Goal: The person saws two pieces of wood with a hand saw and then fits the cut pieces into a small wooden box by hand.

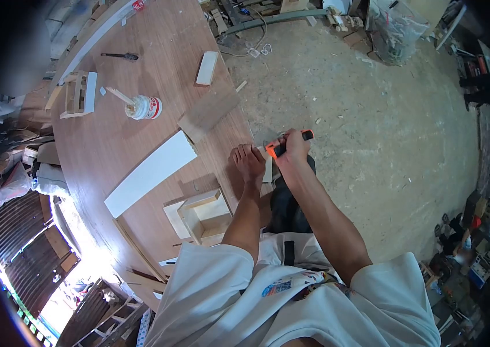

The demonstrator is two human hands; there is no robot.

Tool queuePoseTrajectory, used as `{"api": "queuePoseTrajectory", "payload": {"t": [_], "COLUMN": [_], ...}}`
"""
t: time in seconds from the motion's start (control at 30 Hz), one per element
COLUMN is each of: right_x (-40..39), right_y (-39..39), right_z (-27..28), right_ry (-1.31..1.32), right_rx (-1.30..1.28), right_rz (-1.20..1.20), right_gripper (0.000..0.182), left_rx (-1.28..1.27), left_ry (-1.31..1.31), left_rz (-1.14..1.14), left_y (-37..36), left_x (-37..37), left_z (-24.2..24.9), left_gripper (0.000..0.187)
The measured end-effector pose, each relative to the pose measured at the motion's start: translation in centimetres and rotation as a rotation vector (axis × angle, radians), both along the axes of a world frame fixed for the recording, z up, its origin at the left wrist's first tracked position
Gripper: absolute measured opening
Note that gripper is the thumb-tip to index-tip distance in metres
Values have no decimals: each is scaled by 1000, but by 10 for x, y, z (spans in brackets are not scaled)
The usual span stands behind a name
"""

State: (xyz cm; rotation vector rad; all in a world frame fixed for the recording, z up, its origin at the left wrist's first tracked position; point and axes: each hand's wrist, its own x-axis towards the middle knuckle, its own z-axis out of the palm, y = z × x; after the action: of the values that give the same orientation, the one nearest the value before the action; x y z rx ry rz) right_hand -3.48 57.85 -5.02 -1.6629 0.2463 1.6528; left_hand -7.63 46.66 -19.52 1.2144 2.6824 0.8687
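In the head view, my right hand (293, 146) is closed around the orange-and-black handle of a handsaw (274, 151), just off the table's right edge. Its blade is seen almost edge-on and is mostly hidden. My left hand (248, 163) presses down at the table edge on a white board (267, 169), with its fingers bent and close together. Most of that board is hidden by the hand and the forearm. Left of my left hand lies a long, curved white panel (151, 172). A small open wooden box (201, 217) sits by my left forearm.
On the wooden table (164, 58) stand a white jar (144, 107) with a stick in it, a dark slim tool (120, 56), a brown plank (209, 113), a white block (207, 68) and a small wooden frame (78, 95). A clear plastic bag (398, 32) rests on the concrete floor (383, 150).
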Motion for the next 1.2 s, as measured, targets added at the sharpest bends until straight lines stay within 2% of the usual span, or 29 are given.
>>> {"api": "queuePoseTrajectory", "payload": {"t": [0.07, 0.17, 0.3, 0.4, 0.53, 0.67, 0.77, 0.83, 0.87, 0.93, 0.97, 1.03, 1.1, 1.2], "right_x": [6, -4, 4, -8, 3, 27, 61, 88, 107, 150, 168, 200, 229, 256], "right_y": [-6, -7, -9, -13, -7, 2, 11, 23, 28, 30, 30, 24, 18, 8], "right_z": [8, -11, -8, -8, -9, -25, -35, -42, -49, -62, -58, -50, -54, -58], "right_ry": [30, -32, 61, -64, 45, -76, -192, -328, -328, -325, -327, -529, -553, -560], "right_rx": [83, 106, 106, 99, 99, 172, 124, 193, 199, 285, 288, 351, 362, 357], "right_rz": [31, 60, 27, 58, 63, 96, 124, 280, 277, 685, 681, 1065, 1094, 1133], "right_gripper": [10, 9, 8, 9, 11, 11, 11, 12, 12, 9, 9, 8, 9, 11], "left_rx": [18, 6, -6, -13, -26, -41, -87, -102, -111, -104, -103, -109, -116, -113], "left_ry": [19, 25, 8, -23, 13, 2, -46, -42, -32, -63, -96, -115, -131, 22], "left_rz": [5, -18, 3, -7, -7, 27, 33, 29, 27, 28, 31, 12, -2, -91], "left_y": [1, 0, 1, 2, 3, 2, -1, -2, 0, 1, 0, -1, -1, -1], "left_x": [1, -1, -1, 0, -4, 2, 0, 2, 1, 0, 1, 0, 0, 4], "left_z": [0, 0, 2, 1, 4, 4, -7, -2, 1, 1, 0, -1, 6, 25], "left_gripper": [16, 15, 15, 15, 15, 17, 18, 18, 18, 19, 20, 23, 26, 30]}}
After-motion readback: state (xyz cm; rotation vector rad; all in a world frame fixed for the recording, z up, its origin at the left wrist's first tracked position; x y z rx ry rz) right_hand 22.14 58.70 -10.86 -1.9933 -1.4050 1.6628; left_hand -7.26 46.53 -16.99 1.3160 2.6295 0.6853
